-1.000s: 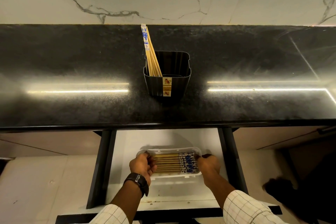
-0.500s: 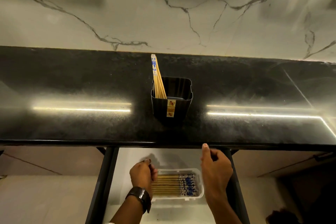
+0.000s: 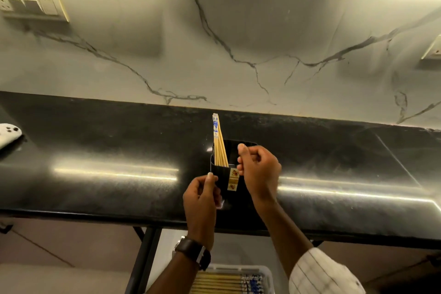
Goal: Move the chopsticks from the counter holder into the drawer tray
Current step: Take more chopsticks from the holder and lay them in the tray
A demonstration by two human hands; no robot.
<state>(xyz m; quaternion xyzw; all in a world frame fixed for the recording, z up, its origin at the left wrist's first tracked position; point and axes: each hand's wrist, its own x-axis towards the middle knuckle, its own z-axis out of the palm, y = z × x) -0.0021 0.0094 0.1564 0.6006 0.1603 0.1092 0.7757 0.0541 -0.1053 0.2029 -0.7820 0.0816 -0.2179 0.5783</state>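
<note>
Two hands [image 3: 200, 194] [image 3: 259, 169] — at holder [image 3: 226, 174]

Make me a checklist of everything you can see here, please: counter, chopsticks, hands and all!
Surface: black counter, glossy, with light streaks.
Job's things: chopsticks lean in the left corner of the black holder; more chopsticks lie flat in the white drawer tray.
Clutter: white object at the left edge, cut off.
Hands: left hand at the holder's front corner; right hand over its rim; neither grips chopsticks.
Cables: nothing seen.
Surroundings: marble wall, switch plate.
</note>
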